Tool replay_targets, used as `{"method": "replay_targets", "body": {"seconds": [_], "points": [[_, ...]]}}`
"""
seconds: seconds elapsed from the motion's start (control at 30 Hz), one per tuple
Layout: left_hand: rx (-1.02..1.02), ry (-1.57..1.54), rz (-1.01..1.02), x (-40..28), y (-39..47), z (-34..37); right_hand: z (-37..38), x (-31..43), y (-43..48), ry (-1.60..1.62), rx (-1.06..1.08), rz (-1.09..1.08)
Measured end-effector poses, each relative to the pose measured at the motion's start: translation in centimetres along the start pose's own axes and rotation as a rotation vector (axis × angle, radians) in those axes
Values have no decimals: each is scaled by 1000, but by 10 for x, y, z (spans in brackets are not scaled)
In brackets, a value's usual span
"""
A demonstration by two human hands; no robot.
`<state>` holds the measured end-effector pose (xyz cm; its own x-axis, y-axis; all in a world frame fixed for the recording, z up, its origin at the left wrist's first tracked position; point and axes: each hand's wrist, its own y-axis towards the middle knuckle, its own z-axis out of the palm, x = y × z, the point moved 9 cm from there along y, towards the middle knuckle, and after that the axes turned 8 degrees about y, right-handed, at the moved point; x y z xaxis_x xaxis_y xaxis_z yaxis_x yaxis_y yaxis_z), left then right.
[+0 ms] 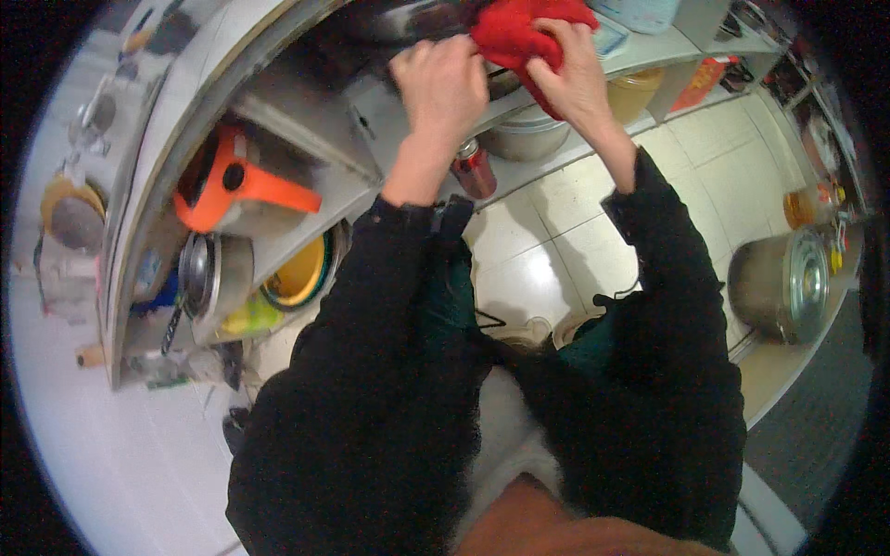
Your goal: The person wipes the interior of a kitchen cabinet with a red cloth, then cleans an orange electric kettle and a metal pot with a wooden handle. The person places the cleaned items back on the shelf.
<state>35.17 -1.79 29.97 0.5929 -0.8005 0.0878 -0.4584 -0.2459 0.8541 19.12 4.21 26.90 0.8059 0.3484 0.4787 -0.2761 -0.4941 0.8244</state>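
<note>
A bunched red cloth (507,31) is gripped in my right hand (577,80), at the top of the view in front of a shelf unit. Just left of it, my left hand (445,83) has its fingers curled over. Their tips are hidden, so I cannot tell whether they hold something. Part of the cloth hangs down below my right fingers. Beneath my hands, a metal pot (532,139) stands on the lowest shelf. Close to my left wrist is a red jar (475,174) with a metal lid. Dark, blurred cookware (424,21) lies behind the cloth.
Shelves at left hold an orange-handled object (236,184), a lidded pot (222,274) and a yellow basin (299,274). A large steel pot (772,288) and a bottle (810,206) stand at right. Pale floor tiles (535,236) lie below.
</note>
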Motion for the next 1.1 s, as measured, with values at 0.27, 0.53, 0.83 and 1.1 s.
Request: {"method": "replay_targets", "body": {"seconds": [0.27, 0.53, 0.83, 1.1], "points": [[-270, -319, -112, 15, -12, -29, 57, 21, -67, 165, 279, 21], [66, -280, -392, 79, -73, -10, 187, 63, -95, -3, 618, -67], [610, -240, -551, 103, -120, 45, 193, 51, -102, -101, 687, -131], [765, -310, -519, 66, -113, 63, 141, 28, -116, -248, 691, -214]]}}
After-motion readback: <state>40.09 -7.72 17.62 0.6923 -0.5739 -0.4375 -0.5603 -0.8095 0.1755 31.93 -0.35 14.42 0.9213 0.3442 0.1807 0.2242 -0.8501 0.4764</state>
